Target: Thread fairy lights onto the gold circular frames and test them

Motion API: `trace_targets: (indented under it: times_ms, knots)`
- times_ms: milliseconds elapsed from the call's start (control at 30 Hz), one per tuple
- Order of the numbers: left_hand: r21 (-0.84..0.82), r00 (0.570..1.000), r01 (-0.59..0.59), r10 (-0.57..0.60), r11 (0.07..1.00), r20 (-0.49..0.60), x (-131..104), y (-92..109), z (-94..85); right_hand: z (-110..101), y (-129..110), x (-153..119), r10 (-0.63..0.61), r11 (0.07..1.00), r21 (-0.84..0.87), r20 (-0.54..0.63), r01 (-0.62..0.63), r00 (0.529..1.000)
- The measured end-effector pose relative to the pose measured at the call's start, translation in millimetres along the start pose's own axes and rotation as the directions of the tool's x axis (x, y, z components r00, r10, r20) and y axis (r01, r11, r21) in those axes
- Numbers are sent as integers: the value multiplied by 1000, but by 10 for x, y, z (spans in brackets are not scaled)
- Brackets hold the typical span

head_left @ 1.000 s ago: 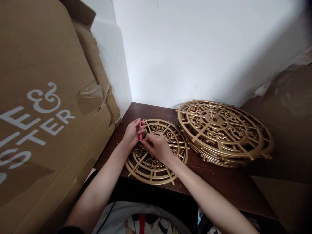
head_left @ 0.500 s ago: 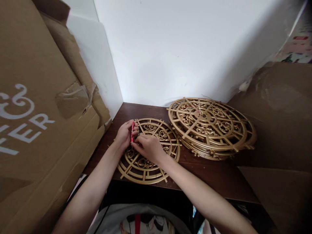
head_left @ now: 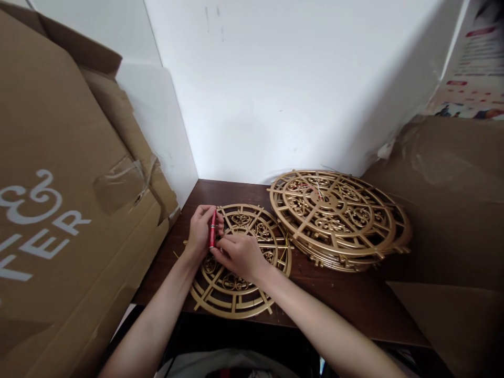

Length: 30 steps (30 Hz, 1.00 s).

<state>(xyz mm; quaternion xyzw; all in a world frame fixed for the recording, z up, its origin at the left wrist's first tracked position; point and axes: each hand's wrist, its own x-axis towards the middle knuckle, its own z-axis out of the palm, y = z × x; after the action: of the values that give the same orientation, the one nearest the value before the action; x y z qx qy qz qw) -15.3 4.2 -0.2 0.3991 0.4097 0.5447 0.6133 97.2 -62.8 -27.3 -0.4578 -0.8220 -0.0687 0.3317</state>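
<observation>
Held upright in my left hand [head_left: 201,231] is a slim red pen-like tool [head_left: 213,229] with a pale band and a pale lower end. My right hand [head_left: 241,254] is closed, its fingertips together close to the tool's lower end; whatever they pinch is hidden. Both hands are above a round gold openwork frame [head_left: 240,313] with scrollwork and spokes, which lies flat in front of me. A thin yellow tie [head_left: 284,247] shows at the frame's right side.
A stack of similar gold frames [head_left: 338,220] stands at the right, with loose wires on top. They rest on a dark brown wooden table [head_left: 315,294]. Large cardboard boxes [head_left: 79,173] rise at the left, and more cardboard [head_left: 452,210] stands at the right. A white wall [head_left: 275,94] closes the back.
My view has tilted up, so the table and frames sit lower in the picture. Both hands keep nearly the same place over the frame, and the red tool stays in the left hand.
</observation>
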Motion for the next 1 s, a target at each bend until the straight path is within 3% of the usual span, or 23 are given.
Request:
trace_targets:
  times_ms: [167,300,733,1000]
  knots:
    - [151,991,-124,130,981,-31,29,-42,-39,-87,-6,23,-13,999,46,-47,15,999]
    - [228,983,-160,175,960,-47,54,-81,-59,-92,11,22,-32,998,56,-48,34,998]
    - [333,987,-163,153,929,55,50,-69,-36,-27,59,19,-101,993,58,-64,105,993]
    - [328,984,-177,157,928,86,49,-83,-37,-41,141,27,-182,980,85,12,180,983]
